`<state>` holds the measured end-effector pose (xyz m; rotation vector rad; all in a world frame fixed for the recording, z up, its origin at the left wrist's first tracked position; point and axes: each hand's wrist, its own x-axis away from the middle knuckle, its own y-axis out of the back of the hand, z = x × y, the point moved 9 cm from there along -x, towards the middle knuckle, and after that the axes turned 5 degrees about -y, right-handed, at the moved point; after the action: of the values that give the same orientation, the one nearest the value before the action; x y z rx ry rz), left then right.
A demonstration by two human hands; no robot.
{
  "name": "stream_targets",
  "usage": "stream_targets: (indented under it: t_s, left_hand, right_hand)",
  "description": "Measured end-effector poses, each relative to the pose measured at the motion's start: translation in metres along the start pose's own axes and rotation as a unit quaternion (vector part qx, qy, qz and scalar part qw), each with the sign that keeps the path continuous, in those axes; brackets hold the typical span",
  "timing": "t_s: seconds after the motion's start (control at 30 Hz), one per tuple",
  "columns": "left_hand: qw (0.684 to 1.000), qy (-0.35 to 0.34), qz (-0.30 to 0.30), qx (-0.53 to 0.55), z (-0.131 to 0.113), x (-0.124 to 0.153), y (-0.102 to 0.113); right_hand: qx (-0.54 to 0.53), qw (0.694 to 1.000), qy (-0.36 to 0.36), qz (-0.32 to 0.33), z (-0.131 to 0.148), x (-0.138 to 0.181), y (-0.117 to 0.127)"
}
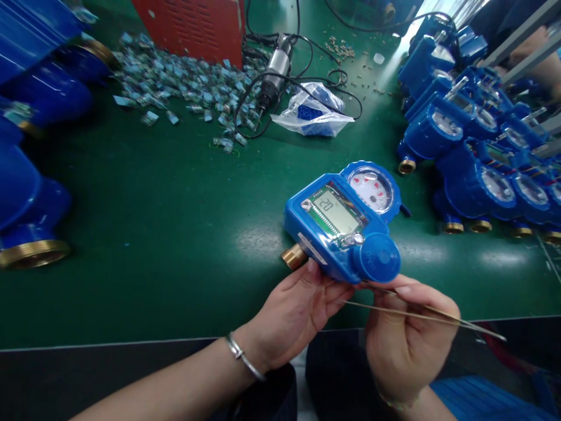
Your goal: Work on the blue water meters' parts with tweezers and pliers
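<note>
A blue water meter (344, 219) with an LCD screen reading 20, a round dial and a brass threaded end is tilted above the front of the green table (166, 222). My left hand (293, 313), a thin bracelet on its wrist, grips the meter from underneath. My right hand (405, 336) is closed on thin metal tweezers (421, 313), whose long tips run left toward the meter's round blue cap (377, 257).
Rows of blue meters (477, 152) crowd the right side, and larger blue brass-ended bodies (26, 193) fill the left. At the back lie a heap of small parts (184, 85), an electric screwdriver (276, 73) with cables, a plastic bag (313, 111) and a red box (193, 26).
</note>
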<state>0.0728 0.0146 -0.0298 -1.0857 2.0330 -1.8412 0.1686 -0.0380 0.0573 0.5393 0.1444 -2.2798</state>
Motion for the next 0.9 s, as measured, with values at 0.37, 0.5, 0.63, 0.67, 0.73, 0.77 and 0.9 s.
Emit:
stream_targets:
  t_s: [0.37, 0.5, 0.63, 0.67, 0.73, 0.77, 0.9]
  left_hand:
    - [1.0, -0.009, 0.002, -0.026, -0.002, -0.001, 0.001]
    - [0.999, -0.011, 0.006, -0.037, -0.002, -0.001, 0.002]
    - [0.999, -0.002, -0.004, -0.043, -0.001, 0.0, 0.002]
    - [0.999, 0.002, -0.006, -0.045, 0.0, 0.001, 0.001]
    - [0.999, 0.008, -0.007, -0.048, 0.0, 0.0, 0.0]
    - [0.999, 0.01, -0.006, -0.049, 0.001, 0.0, 0.0]
    - [0.999, 0.019, -0.005, -0.045, 0.002, -0.001, 0.0]
  right_hand:
    - [0.15, 0.986, 0.015, 0.077, 0.022, -0.001, -0.018]
    - [0.169, 0.98, 0.045, 0.093, 0.028, 0.0, -0.024]
    - [0.131, 0.99, -0.004, 0.049, 0.013, 0.0, -0.014]
    - [0.102, 0.993, -0.037, 0.037, 0.004, 0.001, -0.01]
    - [0.042, 0.993, -0.109, 0.025, -0.016, 0.004, -0.004]
    - [0.019, 0.99, -0.137, 0.023, -0.024, 0.006, -0.002]
    - [-0.03, 0.981, -0.191, 0.024, -0.04, 0.008, 0.0]
